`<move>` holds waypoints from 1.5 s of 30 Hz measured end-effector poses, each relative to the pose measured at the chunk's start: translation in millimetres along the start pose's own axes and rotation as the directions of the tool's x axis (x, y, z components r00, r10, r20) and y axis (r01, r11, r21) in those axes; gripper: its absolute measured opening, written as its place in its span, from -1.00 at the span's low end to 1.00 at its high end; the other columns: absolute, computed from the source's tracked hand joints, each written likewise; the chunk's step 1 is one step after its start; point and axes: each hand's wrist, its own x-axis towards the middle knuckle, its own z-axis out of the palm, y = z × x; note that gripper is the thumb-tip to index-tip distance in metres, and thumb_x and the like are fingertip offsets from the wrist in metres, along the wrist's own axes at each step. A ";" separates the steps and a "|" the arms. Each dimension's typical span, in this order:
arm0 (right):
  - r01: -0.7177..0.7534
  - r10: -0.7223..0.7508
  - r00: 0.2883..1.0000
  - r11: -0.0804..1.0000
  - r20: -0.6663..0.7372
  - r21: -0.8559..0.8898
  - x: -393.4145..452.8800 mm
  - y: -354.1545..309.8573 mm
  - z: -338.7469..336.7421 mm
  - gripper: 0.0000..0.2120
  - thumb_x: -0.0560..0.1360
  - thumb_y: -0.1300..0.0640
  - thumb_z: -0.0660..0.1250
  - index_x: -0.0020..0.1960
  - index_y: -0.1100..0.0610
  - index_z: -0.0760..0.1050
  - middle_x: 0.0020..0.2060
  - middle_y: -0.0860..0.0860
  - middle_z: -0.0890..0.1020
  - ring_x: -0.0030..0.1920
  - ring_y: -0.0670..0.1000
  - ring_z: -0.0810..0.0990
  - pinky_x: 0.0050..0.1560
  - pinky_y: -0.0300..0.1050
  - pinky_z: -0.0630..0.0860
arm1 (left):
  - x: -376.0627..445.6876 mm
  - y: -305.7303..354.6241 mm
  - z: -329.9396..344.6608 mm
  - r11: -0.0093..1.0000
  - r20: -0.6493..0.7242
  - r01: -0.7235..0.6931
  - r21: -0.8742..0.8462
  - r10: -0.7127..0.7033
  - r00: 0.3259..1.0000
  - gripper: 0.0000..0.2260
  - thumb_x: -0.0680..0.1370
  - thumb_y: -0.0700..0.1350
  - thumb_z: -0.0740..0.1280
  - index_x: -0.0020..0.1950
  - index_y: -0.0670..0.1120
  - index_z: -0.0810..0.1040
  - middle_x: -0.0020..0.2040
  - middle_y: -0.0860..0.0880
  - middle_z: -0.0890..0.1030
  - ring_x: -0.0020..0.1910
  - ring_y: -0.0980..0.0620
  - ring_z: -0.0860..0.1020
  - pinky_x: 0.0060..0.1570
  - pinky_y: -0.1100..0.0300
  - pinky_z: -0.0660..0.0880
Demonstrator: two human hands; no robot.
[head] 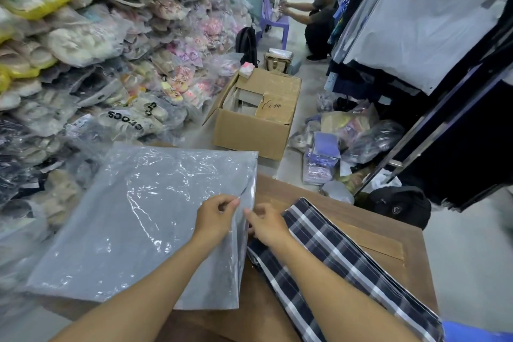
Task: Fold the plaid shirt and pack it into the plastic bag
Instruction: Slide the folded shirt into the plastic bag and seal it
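A large grey-clear plastic bag [133, 219] lies flat on the wooden table [388, 233], hanging over its left edge. The folded plaid shirt [341, 261], dark navy with white stripes, lies to the right of the bag as a long strip. My left hand [215, 215] pinches the top layer of the bag's right edge. Just to its right, my right hand [268, 226] pinches the same edge, its wrist resting over the shirt's left end. The bag's mouth looks slightly parted between my hands.
An open cardboard box [258, 119] stands on the floor beyond the table. Stacks of bagged goods [83, 50] fill the left side. A clothes rack [430, 64] and loose bags [341, 141] sit at the right. A person [316, 16] crouches by a purple chair [273, 19] far back.
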 end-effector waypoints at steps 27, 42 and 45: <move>0.013 -0.130 0.979 0.816 -0.160 -0.579 -4.7 -17.6 -10.1 -0.85 0.54 0.08 0.27 -0.04 0.14 0.55 -0.12 0.05 0.60 -0.15 0.12 0.59 -0.25 -0.06 0.45 | 19.4 122.6 -84.3 0.871 -0.314 -0.180 0.457 0.347 0.884 -0.82 0.48 -0.09 0.34 -0.03 0.03 0.73 -0.13 -0.01 0.67 -0.12 -0.10 0.59 -0.16 0.12 0.47; 0.343 -0.109 0.938 0.410 0.328 -0.845 8.3 -7.1 -60.5 -0.56 0.46 0.09 0.31 0.34 0.06 0.46 0.23 0.09 0.57 0.15 0.21 0.56 0.05 0.10 0.57 | 18.5 68.2 -40.5 0.835 -0.063 -0.254 0.488 0.324 0.944 -0.88 0.51 -0.06 0.37 -0.01 0.07 0.69 -0.21 0.14 0.51 -0.15 0.05 0.49 -0.18 0.14 0.44; 0.379 -0.148 0.925 0.284 0.350 -0.881 10.0 2.1 -62.0 -0.55 0.49 0.21 0.29 0.37 0.10 0.40 0.26 0.12 0.54 0.14 0.25 0.55 -0.03 0.09 0.54 | 18.3 57.8 -32.2 0.853 -0.050 -0.236 0.465 0.292 0.955 -0.89 0.51 -0.06 0.38 -0.02 0.07 0.68 -0.21 0.12 0.53 -0.14 0.04 0.52 -0.15 0.13 0.49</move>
